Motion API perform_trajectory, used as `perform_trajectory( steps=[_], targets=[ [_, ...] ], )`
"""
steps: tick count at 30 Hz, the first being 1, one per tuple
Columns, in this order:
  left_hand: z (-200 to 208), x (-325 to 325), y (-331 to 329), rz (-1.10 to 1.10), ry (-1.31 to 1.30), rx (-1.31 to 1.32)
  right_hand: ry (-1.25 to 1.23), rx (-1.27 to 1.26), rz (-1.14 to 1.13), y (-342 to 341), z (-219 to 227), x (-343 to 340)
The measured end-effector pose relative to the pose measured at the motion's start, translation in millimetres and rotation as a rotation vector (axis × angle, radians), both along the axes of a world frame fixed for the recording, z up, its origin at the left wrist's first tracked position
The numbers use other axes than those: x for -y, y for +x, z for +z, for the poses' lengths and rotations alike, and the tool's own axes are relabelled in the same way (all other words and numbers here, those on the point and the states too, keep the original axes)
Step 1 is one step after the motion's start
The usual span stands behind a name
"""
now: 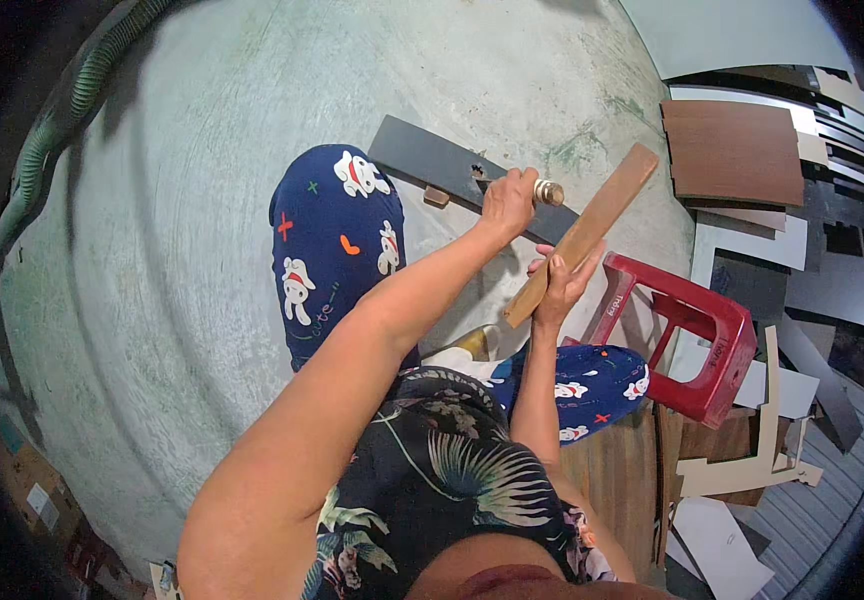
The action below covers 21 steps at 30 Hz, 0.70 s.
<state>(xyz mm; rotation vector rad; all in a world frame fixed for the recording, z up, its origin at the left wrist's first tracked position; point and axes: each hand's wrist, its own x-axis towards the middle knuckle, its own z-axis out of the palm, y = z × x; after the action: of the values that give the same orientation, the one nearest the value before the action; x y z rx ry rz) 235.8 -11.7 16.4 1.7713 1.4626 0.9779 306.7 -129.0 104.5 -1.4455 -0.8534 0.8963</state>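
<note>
A long dark grey board [422, 158] lies slantwise in front of me, with a small rough-edged hole in its face. My left hand [508, 207] is closed over the board around what looks like a chisel [549, 192]. Its shiny ringed end sticks out past the fingers, and a dark tip shows close to the hole; the fist hides the middle. My right hand [564, 285] grips a brown wooden stick [592, 222] by its lower part. The stick slants up to the right, beside the board's near end and apart from the chisel's end.
A small brown block [436, 197] shows at the board's edge. The red plastic stool [727, 330] stands at my right. Brown panels [732, 150] and several offcuts are piled along the right side. A ribbed hose [92, 85] runs along the far left; cartons [37, 480] are at lower left.
</note>
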Motion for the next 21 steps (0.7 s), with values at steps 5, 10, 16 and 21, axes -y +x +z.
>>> perform_trajectory(
  steps=[5,10,16,21],
  targets=[
    [1.8,-3.7,-1.7,0.014,-0.016,0.006,0.134,0.259,0.009,-1.0,17.0,-0.1],
    [7.3,-7.6,0.4,0.029,-0.025,0.014,0.058,0.351,0.023,11.1,-0.5,8.5],
    [5.3,-7.2,-1.0,0.037,-0.056,-0.011,-0.017,0.689,0.173,15.4,-9.4,2.5],
    [3.3,-6.0,-1.6,0.040,-0.009,-0.017,-0.131,0.405,0.133,6.1,-6.1,9.7]
  ],
)
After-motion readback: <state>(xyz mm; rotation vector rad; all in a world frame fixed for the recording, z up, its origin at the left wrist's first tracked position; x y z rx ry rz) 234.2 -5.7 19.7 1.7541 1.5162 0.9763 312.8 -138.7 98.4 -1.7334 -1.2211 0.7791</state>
